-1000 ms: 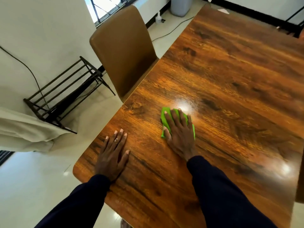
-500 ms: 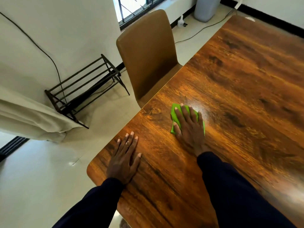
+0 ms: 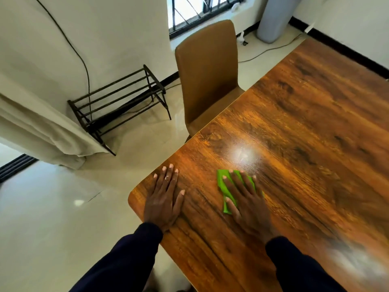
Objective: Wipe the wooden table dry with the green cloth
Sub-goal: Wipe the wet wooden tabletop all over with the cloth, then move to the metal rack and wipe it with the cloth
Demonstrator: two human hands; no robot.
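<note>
Head view: green cloth point(image 3: 220, 181), long axis near-to-far

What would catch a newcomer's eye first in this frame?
The bright green cloth stands out most, pressed flat under the right hand near the closest corner of the dark wooden table. Just beyond it a white glare shines on the wood, and the left hand lies flat by the edge. A tan chair is tucked in further along that edge.
</note>
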